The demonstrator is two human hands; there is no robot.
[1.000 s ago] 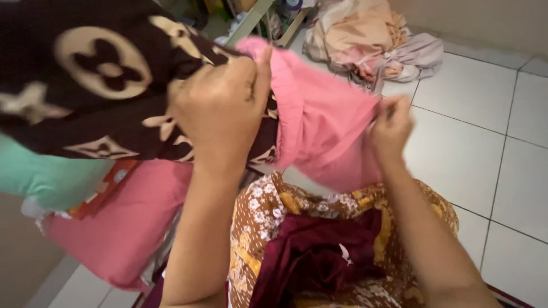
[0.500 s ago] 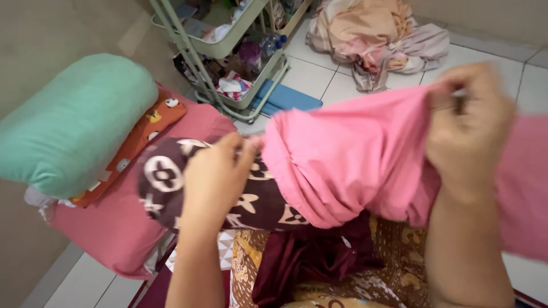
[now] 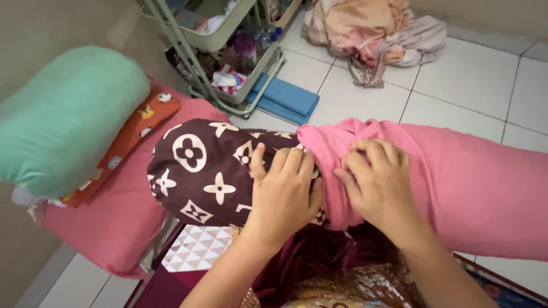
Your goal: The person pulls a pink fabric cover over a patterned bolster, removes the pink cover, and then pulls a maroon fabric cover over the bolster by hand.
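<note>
A long bolster point(image 3: 200, 168) in a dark brown cover with cream flower shapes lies across my lap. A pink cover point(image 3: 474, 182) sheathes its right part, and the cover's bunched edge sits near the middle. My left hand point(image 3: 282, 194) rests flat on the brown end, fingers at the pink edge. Beside it, my right hand point(image 3: 377, 182) grips the bunched pink fabric.
A mint bolster point(image 3: 63, 117) lies on an orange pillow point(image 3: 134, 134) and a pink pillow point(image 3: 108, 222) at left. A pale green trolley point(image 3: 222, 40) with clutter and a blue folded mat point(image 3: 282, 100) stand behind. Crumpled cloth point(image 3: 374, 34) lies on the white tiles.
The bolster has come down from in front of me to lie across my lap. My right hand has moved left from the far pink end to the bunched edge beside my left hand.
</note>
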